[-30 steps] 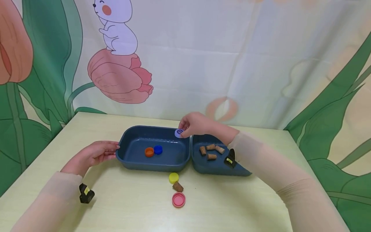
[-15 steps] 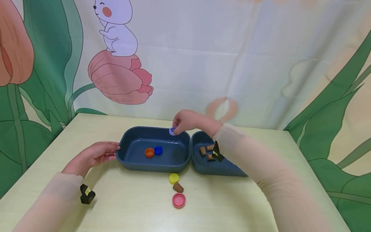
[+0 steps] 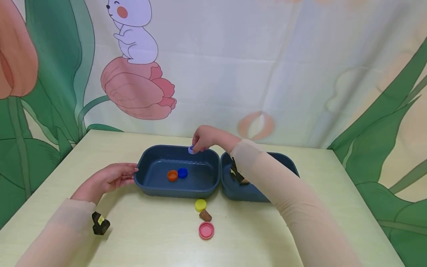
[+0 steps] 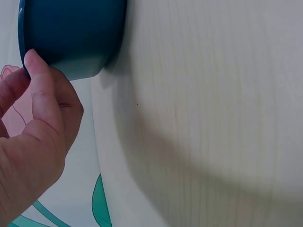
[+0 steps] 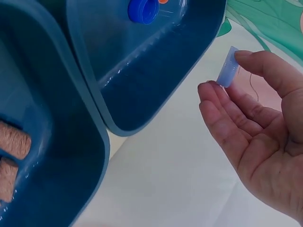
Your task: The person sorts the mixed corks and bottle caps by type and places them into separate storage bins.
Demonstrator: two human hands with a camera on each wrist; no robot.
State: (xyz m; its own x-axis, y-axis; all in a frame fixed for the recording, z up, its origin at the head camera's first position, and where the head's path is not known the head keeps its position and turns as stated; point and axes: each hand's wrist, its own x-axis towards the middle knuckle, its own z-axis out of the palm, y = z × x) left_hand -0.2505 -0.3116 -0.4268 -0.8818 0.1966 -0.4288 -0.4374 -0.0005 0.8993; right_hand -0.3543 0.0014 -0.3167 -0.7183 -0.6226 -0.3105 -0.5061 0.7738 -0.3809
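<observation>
My right hand (image 3: 205,139) pinches a light purple bottle cap (image 5: 228,68) between thumb and fingers, held above the far rim of the left dark blue bin (image 3: 176,193). Inside that bin, an orange cap (image 3: 172,175) and a blue cap (image 3: 182,173) lie side by side. My left hand (image 3: 115,176) grips the bin's left end, thumb and finger at the rim in the left wrist view. On the table in front, a yellow cap (image 3: 201,205), a cork (image 3: 205,215) and a pink cap (image 3: 206,230) form a short line.
A second dark blue bin (image 3: 248,195) stands right beside the first and contains corks (image 5: 14,141), mostly hidden by my right sleeve in the head view. Behind the pale wooden table (image 3: 150,233) hangs a printed curtain (image 3: 213,74).
My right hand has moved left with the purple cap, along the left bin's far rim. My right forearm now covers most of the corks. The left hand has stayed in place.
</observation>
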